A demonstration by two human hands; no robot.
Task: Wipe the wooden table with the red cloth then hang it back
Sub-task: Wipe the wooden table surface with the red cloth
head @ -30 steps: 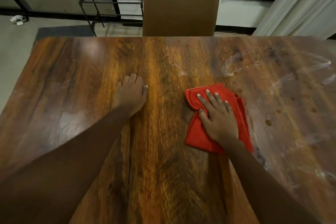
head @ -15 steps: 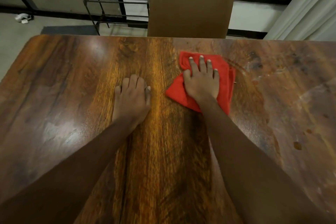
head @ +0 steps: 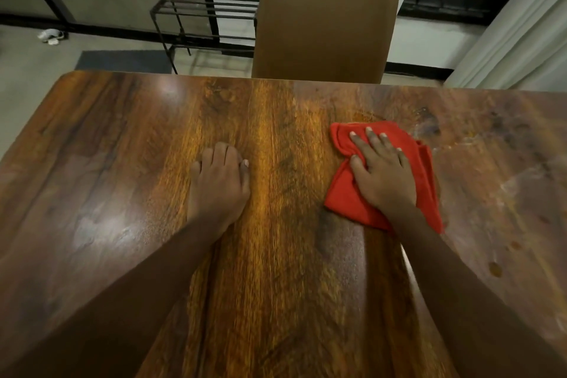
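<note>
The red cloth (head: 343, 196) lies bunched on the wooden table (head: 122, 147), right of centre. My right hand (head: 382, 175) presses flat on top of the cloth, fingers spread and pointing to the far edge. My left hand (head: 217, 187) rests palm down on the bare wood to the left of the cloth, holding nothing. Pale smears and small spots mark the table surface to the right of the cloth.
A brown padded chair (head: 325, 24) stands at the table's far edge. Behind it to the left is a dark metal rack (head: 202, 18) on the floor. A pale curtain (head: 521, 27) hangs at the back right.
My right hand slid the cloth away from me toward the far edge, then back toward me and to the right. My left hand stayed planted on the wood.
</note>
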